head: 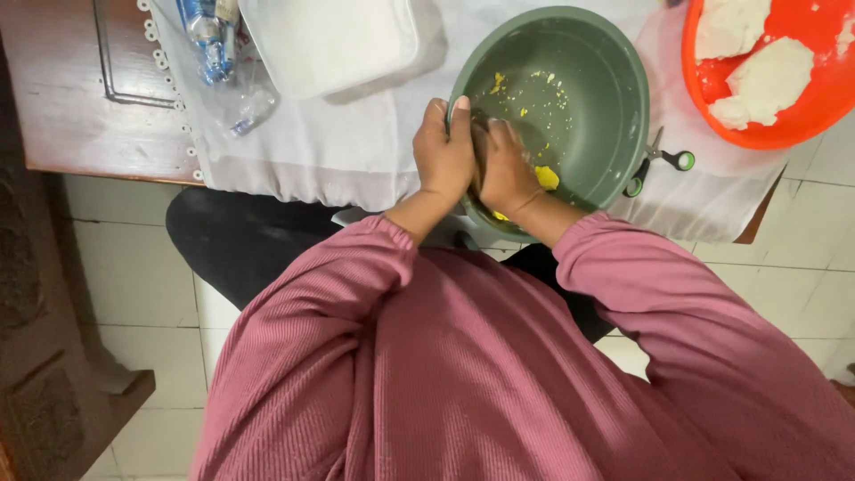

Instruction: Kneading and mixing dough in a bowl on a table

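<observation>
Working at the near edge of the tabletop, both hands are seen pressed together over the near rim of a green bowl (pixel 606 98). The left hand (pixel 443 156) is curled shut around something at the rim, thumb raised against the bowl's edge; what lies inside the grip is hidden by the fingers. The right hand (pixel 506 169) is placed just beside it, touching it, with the fingers bent down into the bowl; whether anything is gripped cannot be told. A lump of yellow dough (pixel 547 177) is seen against the bowl's inner wall, just beside the right hand, and yellow crumbs (pixel 534 89) are scattered over the bowl's floor. The bowl is set on a white cloth (pixel 356 142) covering the tabletop, and it overhangs the near edge slightly. Green-handled scissors (pixel 657 160) are laid on the cloth, touching the bowl's right side. At the far right corner an orange basin (pixel 802 111) holding white dough pieces (pixel 766 76) is found. A white lidded container (pixel 329 40) is placed toward the far edge, with a clear plastic bag (pixel 218 62) to its left.
</observation>
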